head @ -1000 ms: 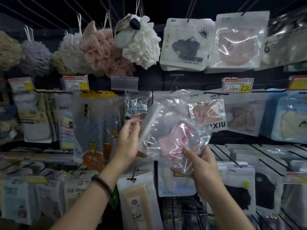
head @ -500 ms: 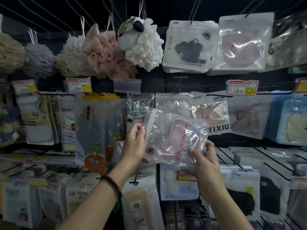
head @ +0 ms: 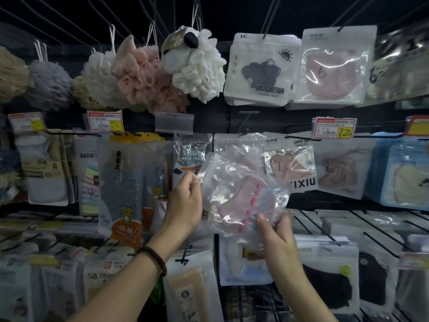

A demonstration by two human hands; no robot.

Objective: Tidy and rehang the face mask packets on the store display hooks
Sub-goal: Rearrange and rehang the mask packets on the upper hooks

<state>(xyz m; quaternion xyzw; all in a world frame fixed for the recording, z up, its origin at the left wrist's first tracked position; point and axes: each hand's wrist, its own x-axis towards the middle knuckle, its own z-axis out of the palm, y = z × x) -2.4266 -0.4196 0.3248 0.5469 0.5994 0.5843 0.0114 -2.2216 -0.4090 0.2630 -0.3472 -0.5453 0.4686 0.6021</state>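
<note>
One clear packet (head: 229, 180), pink mask (head: 234, 203) inside, left hand (head: 185, 205), right hand (head: 276, 235) gripping

Clear packet (head: 234, 182) holds pink mask (head: 234, 203); white sponge (head: 199, 73).

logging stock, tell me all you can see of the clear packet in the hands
The clear packet is glossy, crinkled plastic with a pale pink mask inside. It is tilted, not hung, in front of the middle row of hanging packets. The left hand pinches its upper left edge; the right hand grips its lower right corner.
</note>
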